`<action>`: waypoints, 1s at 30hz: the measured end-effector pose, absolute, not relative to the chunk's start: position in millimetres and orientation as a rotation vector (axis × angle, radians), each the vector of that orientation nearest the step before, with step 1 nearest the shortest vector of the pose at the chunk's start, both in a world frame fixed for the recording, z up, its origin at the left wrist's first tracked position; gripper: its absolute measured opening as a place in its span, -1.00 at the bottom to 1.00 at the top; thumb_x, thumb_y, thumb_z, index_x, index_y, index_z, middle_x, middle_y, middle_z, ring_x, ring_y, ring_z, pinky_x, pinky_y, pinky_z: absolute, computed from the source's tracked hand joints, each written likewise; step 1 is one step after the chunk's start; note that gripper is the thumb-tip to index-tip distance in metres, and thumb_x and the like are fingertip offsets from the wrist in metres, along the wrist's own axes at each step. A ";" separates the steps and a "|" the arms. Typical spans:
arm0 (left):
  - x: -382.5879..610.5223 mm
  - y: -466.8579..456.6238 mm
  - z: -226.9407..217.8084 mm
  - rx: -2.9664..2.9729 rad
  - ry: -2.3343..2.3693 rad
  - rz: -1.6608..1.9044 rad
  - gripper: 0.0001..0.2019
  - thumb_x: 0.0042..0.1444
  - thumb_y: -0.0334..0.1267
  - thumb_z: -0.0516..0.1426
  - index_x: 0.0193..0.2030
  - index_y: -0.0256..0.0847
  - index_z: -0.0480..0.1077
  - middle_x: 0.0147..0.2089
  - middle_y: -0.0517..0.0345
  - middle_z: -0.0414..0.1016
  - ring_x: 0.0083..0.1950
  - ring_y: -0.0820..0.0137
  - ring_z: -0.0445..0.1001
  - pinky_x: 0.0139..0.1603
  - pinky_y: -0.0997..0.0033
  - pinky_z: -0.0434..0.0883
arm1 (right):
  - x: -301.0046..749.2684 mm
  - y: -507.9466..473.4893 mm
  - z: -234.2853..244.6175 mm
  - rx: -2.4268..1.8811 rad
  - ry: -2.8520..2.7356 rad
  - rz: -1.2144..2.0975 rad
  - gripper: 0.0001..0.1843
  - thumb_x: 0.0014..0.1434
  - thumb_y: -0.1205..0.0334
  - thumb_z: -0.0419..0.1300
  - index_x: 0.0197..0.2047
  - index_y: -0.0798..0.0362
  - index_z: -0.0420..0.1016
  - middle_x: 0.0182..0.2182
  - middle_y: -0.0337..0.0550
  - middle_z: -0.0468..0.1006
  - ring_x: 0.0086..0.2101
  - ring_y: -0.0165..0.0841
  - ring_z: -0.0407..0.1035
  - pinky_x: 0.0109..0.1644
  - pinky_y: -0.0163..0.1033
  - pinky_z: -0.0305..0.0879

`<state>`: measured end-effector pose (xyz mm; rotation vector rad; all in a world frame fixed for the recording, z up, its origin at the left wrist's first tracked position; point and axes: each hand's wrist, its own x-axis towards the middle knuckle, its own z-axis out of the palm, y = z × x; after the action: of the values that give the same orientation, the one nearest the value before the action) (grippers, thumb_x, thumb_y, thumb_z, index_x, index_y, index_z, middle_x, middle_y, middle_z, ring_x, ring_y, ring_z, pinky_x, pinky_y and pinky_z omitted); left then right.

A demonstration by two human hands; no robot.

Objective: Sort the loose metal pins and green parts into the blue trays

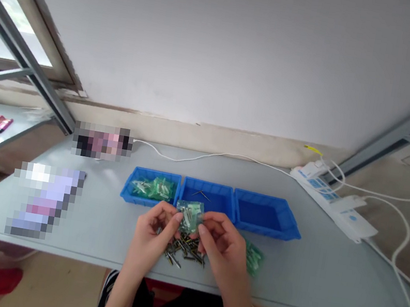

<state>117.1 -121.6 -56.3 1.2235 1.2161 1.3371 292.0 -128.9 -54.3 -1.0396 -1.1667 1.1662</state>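
Note:
Between my two hands is a small clear plastic bag (190, 216) with slim metal and pale green pieces inside. My left hand (156, 229) pinches the bag's left edge between thumb and fingers. On its right edge, my right hand (222, 243) has a similar pinch. Beneath the bag, a loose pile of metal pieces (189, 249), like small screws or bits, lies on the table. Several filled green bags (253, 259) lie right of my right hand, partly hidden by it. Beyond my hands stand three blue bins; similar bags (156, 187) fill the left bin (127, 196).
The middle blue bin (218, 189) holds a couple of thin metal pieces. To its right sits the third bin (269, 216). A white power strip (332, 203) with cables lies at the back right. Blurred-out objects are on the left of the grey table (98, 230).

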 end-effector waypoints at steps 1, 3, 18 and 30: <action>114.3 -121.1 -55.5 1.181 1.249 1.393 -0.57 0.28 0.17 0.36 -0.28 -0.20 0.48 -0.54 0.22 0.52 -0.55 0.48 0.40 -0.50 0.54 0.33 | 291.4 -129.5 -53.9 -1.037 -1.170 1.174 -0.67 0.34 -0.10 0.40 -0.07 -0.01 0.60 -0.42 -0.17 0.69 -0.53 -0.39 0.42 -0.45 -0.30 0.40; 106.3 -119.8 -53.7 1.074 1.337 1.536 -0.56 0.24 0.19 0.38 -0.21 -0.20 0.50 -0.53 0.23 0.54 -0.57 0.47 0.40 -0.54 0.54 0.32 | 291.9 -130.6 -54.2 -1.022 -1.163 1.188 -0.68 0.38 -0.10 0.37 -0.04 -0.01 0.63 -0.36 -0.14 0.71 -0.51 -0.39 0.42 -0.42 -0.30 0.41; 70.4 -122.7 -44.7 1.155 1.925 1.578 -0.59 0.35 0.11 0.24 0.13 -0.13 0.62 -0.29 0.16 0.68 -0.46 0.44 0.43 -0.36 0.48 0.41 | 326.3 -136.3 -44.7 -1.151 -1.128 0.996 -0.70 0.40 -0.10 0.34 -0.09 -0.04 0.69 -0.39 -0.14 0.69 -0.48 -0.33 0.45 -0.41 -0.26 0.41; 90.4 -124.6 -36.0 1.167 1.747 1.700 -0.72 0.42 -0.01 0.23 -0.09 -0.17 0.65 -0.45 0.25 0.50 -0.48 0.45 0.35 -0.44 0.50 0.31 | 413.1 -158.9 -53.8 -1.757 -1.603 0.482 -0.64 0.13 -0.04 0.47 -0.03 -0.12 0.72 -0.13 -0.09 0.77 -0.48 -0.26 0.47 -0.36 -0.11 0.43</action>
<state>90.4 -124.6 -36.0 1.1668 1.7466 1.6996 413.1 -158.9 -53.8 -1.7574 -1.6025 0.4822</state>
